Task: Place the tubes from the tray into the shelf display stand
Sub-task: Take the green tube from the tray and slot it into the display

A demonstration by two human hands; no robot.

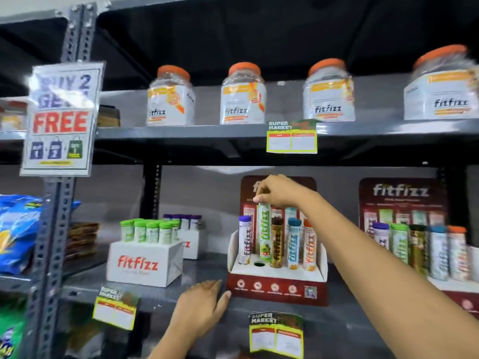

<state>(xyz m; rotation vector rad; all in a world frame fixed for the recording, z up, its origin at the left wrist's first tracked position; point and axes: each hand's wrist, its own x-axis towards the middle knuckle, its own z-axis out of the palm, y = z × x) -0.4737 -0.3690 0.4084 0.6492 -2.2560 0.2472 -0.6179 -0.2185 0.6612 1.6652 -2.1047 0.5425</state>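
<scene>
My right hand pinches the cap end of a green fitfizz tube and holds it upright just above an empty round hole in the maroon display stand on the middle shelf. The stand also holds a purple-capped tube, a brown tube, a blue-capped tube and an orange tube. My left hand lies flat on the shelf edge, just left of the stand's base, holding nothing. A white fitfizz tray with several green-capped tubes stands further left.
A second white tray with purple-capped tubes sits behind the first. Another filled maroon stand is at the right. Orange-lidded jars line the shelf above. A promo sign hangs on the upright post; blue bags fill the left shelf.
</scene>
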